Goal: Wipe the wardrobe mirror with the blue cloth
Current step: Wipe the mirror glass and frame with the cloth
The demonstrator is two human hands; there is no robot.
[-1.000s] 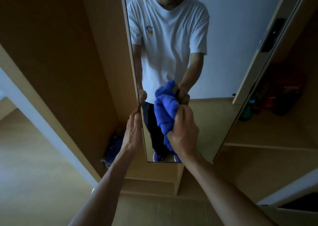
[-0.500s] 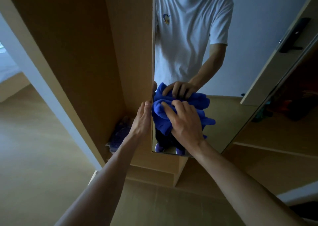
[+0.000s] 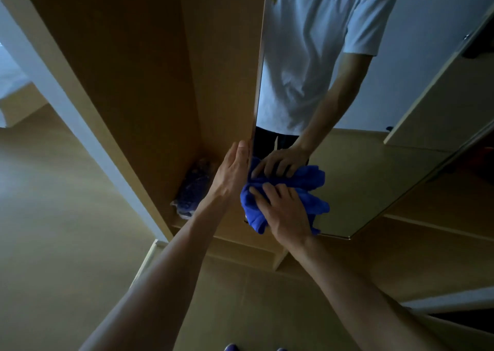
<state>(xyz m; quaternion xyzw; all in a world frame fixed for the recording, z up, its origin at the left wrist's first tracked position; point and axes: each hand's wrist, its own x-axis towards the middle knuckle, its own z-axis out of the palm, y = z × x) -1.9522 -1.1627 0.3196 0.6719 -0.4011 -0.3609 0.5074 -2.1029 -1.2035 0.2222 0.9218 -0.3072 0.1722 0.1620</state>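
Note:
The wardrobe mirror (image 3: 361, 179) is a tall glass panel on a wooden door, and it reflects a person in a white T-shirt. My right hand (image 3: 287, 213) presses the bunched blue cloth (image 3: 252, 211) flat against the glass near the mirror's lower left corner, with its fingers spread over the cloth. The cloth's reflection shows just above it. My left hand (image 3: 232, 172) rests against the mirror door's left edge, beside the cloth, with its fingers pointing up along the edge.
A clear bag with bluish contents (image 3: 192, 192) lies on the wardrobe floor behind the door. A white door frame (image 3: 80, 126) runs diagonally at the left. Open wardrobe shelves (image 3: 441, 225) are at the right, wooden flooring (image 3: 53, 243) below.
My right hand went from gripping the bunched cloth to pressing it flat, and slid it down toward the mirror's lower left corner. The left hand stayed on the door edge.

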